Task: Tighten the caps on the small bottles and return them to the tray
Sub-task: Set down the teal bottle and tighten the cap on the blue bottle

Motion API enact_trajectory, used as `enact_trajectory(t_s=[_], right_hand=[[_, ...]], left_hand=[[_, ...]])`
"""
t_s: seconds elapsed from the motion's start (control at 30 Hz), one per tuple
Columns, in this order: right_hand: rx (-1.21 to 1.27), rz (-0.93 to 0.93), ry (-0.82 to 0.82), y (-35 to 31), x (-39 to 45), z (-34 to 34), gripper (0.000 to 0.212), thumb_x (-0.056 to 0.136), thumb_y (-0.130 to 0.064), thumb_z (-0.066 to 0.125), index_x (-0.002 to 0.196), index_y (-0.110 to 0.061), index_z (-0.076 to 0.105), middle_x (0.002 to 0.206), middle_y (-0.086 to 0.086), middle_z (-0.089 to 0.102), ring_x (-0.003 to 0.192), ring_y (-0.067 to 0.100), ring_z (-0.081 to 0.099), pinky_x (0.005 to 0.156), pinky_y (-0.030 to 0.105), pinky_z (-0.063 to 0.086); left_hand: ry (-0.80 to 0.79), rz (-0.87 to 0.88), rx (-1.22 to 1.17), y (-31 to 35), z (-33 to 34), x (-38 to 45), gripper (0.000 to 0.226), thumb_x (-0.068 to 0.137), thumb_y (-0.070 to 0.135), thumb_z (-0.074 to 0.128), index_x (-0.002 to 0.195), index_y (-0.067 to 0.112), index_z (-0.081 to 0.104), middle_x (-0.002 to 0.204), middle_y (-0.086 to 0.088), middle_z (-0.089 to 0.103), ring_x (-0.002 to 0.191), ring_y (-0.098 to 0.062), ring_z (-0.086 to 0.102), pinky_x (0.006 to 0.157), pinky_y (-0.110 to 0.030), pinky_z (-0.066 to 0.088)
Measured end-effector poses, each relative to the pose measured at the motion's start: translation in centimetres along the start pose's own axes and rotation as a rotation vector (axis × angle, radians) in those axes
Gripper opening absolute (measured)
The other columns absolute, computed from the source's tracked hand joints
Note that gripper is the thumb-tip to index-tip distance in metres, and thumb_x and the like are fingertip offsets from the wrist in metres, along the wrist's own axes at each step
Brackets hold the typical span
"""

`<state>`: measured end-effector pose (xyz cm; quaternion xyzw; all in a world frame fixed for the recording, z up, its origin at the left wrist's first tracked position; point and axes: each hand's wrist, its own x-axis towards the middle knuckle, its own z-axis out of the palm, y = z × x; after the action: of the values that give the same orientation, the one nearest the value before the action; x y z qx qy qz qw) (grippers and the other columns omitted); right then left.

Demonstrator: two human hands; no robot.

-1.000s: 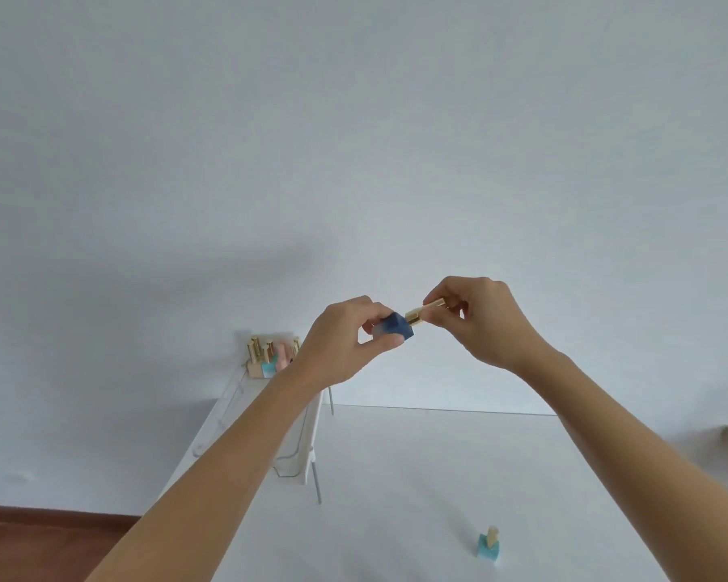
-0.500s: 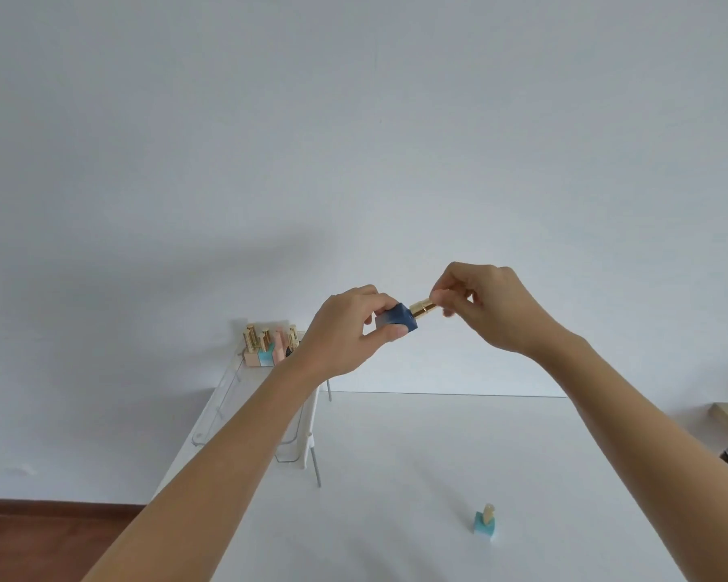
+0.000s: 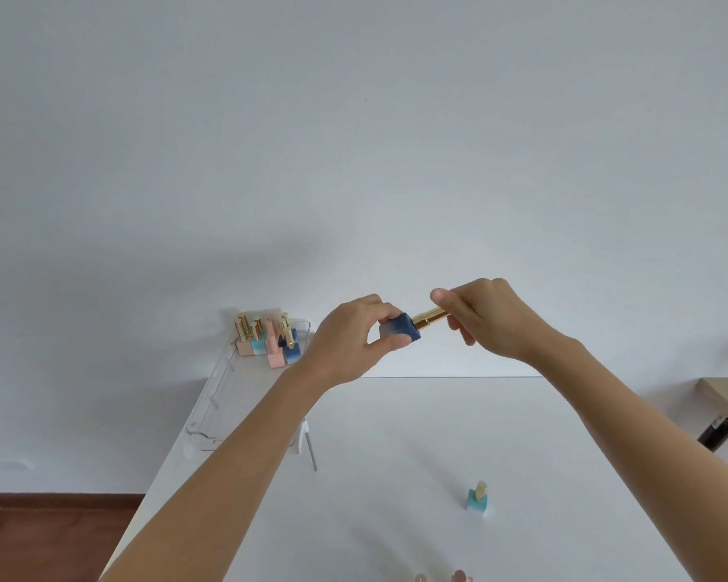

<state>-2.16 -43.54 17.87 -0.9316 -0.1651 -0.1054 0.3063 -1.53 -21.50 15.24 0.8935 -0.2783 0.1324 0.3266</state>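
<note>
Both hands pinch blue bottle (image 3: 399, 331) (gold cap (image 3: 428, 319)).

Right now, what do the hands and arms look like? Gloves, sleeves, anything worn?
Both are bare. The left hand and right hand have no gloves, and no rings show. Both forearms are uncovered to the frame edge: no sleeves, watch, bands, cables or markings visible.

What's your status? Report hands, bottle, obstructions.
Left hand grips dark blue bottle; right hand pinches its gold cap. Bottle held sideways in the air, tray far left. Nothing between them.
</note>
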Motion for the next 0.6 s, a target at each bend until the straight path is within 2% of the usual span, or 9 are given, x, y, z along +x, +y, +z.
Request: enact_trajectory(t_s=[0.07, 0.13, 0.2, 0.23, 0.3, 0.37, 0.47, 0.53, 0.6], right_hand=[[-0.003, -0.033, -0.025, 0.4, -0.4, -0.3, 0.042, 0.089, -0.059, 0.051, 0.084, -0.02, 0.067, 0.065, -0.006, 0.069, 0.055, 0.003, 0.056, 0.054, 0.018, 0.041], [0.021, -0.123, -0.033, 0.6, -0.6, -0.7, 0.019, 0.086, -0.04, 0.068, 0.101, -0.029, 0.062, 0.079, -0.011, 0.068, 0.066, 0.004, 0.061, 0.06, 0.015, 0.041], [0.056, -0.163, -0.005, 0.8, -0.7, -0.5, 0.007, 0.087, -0.026, 0.068, 0.091, -0.025, 0.062, 0.074, -0.008, 0.068, 0.063, 0.007, 0.059, 0.058, 0.013, 0.04], [0.067, -0.144, 0.011, 0.8, -0.7, -0.3, 0.011, 0.089, -0.029, 0.065, 0.083, -0.021, 0.062, 0.067, -0.005, 0.068, 0.057, 0.006, 0.056, 0.053, 0.012, 0.038], [0.052, -0.077, 0.026, 0.9, -0.6, -0.1, 0.035, 0.093, -0.042, 0.057, 0.072, -0.014, 0.06, 0.057, 0.0, 0.066, 0.047, 0.003, 0.051, 0.046, 0.013, 0.037], [0.034, -0.056, 0.027, 1.0, -0.8, -0.2, 0.041, 0.09, -0.051, 0.056, 0.071, -0.015, 0.06, 0.059, -0.001, 0.067, 0.048, 0.002, 0.053, 0.047, 0.012, 0.038], [0.051, -0.129, 0.022, 1.1, -1.1, -0.4, 0.014, 0.087, -0.034, 0.068, 0.096, -0.023, 0.065, 0.074, -0.007, 0.066, 0.066, 0.01, 0.059, 0.058, 0.015, 0.045], [0.094, -0.14, 0.03, 1.2, -1.3, -0.2, 0.007, 0.088, -0.016, 0.068, 0.095, -0.018, 0.067, 0.073, 0.002, 0.068, 0.068, 0.025, 0.061, 0.062, 0.031, 0.05], [0.118, -0.118, 0.058, 1.2, -1.6, 0.2, 0.003, 0.088, -0.014, 0.067, 0.09, -0.015, 0.068, 0.071, 0.009, 0.069, 0.065, 0.03, 0.06, 0.061, 0.034, 0.048]], left_hand=[[-0.009, -0.013, -0.017, 0.0, 0.3, 0.0, 0.017, 0.086, 0.033, 0.069, 0.101, 0.025, 0.07, 0.078, 0.011, 0.052, 0.064, -0.002, 0.044, 0.064, -0.031, 0.039], [-0.01, -0.02, -0.035, 0.1, 0.6, 0.0, 0.017, 0.086, 0.032, 0.069, 0.101, 0.025, 0.07, 0.078, 0.011, 0.052, 0.063, -0.004, 0.044, 0.064, -0.032, 0.04], [-0.009, -0.014, -0.046, 0.2, 0.7, 0.1, 0.016, 0.086, 0.032, 0.069, 0.1, 0.025, 0.07, 0.077, 0.012, 0.052, 0.062, -0.004, 0.043, 0.064, -0.032, 0.04], [-0.006, -0.01, -0.052, 0.2, 0.8, 0.2, 0.016, 0.086, 0.032, 0.069, 0.1, 0.025, 0.07, 0.077, 0.012, 0.051, 0.062, -0.004, 0.043, 0.064, -0.033, 0.04], [-0.002, -0.006, -0.054, 0.2, 0.8, 0.4, 0.016, 0.086, 0.033, 0.069, 0.1, 0.025, 0.071, 0.077, 0.011, 0.051, 0.063, -0.003, 0.043, 0.064, -0.035, 0.042], [-0.01, -0.01, -0.052, 0.1, 1.0, 0.5, 0.016, 0.086, 0.033, 0.069, 0.1, 0.026, 0.07, 0.078, 0.01, 0.052, 0.063, -0.004, 0.043, 0.065, -0.037, 0.043], [-0.026, -0.016, -0.062, 0.0, 1.4, 0.5, 0.016, 0.085, 0.031, 0.07, 0.1, 0.024, 0.071, 0.08, 0.008, 0.055, 0.062, -0.004, 0.043, 0.064, -0.037, 0.043], [-0.025, -0.013, -0.076, -0.1, 1.8, 0.5, 0.015, 0.085, 0.031, 0.07, 0.099, 0.024, 0.071, 0.078, 0.009, 0.054, 0.063, -0.002, 0.044, 0.063, -0.033, 0.039], [-0.017, -0.013, -0.078, -0.2, 2.4, 0.4, 0.015, 0.085, 0.031, 0.07, 0.099, 0.025, 0.071, 0.077, 0.011, 0.052, 0.064, -0.001, 0.045, 0.062, -0.028, 0.036]])
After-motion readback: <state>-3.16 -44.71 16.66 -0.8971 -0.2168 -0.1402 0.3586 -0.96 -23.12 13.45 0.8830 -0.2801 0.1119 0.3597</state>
